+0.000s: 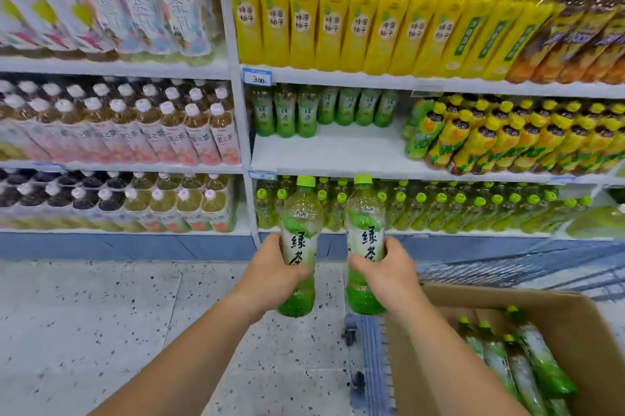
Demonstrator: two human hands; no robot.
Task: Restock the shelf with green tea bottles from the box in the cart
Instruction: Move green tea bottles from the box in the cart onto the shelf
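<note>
My left hand (pixel 275 265) grips one green tea bottle (pixel 299 212) upright around its label. My right hand (pixel 389 268) grips a second green tea bottle (pixel 364 209) the same way, right beside the first. Both bottles hang in front of the lowest shelf, below the middle shelf (pixel 338 153). That shelf carries several green tea bottles (pixel 297 113) at its back left, with bare white board in front of them. At the lower right, a cardboard box (pixel 558 310) holds several more green tea bottles (pixel 527 361) lying on their sides.
The box sits in a blue wire cart (pixel 372 358) at the right. Yellow-green bottles (pixel 507 135) fill the right part of the middle shelf. Yellow drinks (pixel 338 16) stand on the shelf above, small green bottles (pixel 439 206) on the one below. Speckled floor (pixel 118 321) lies at the left.
</note>
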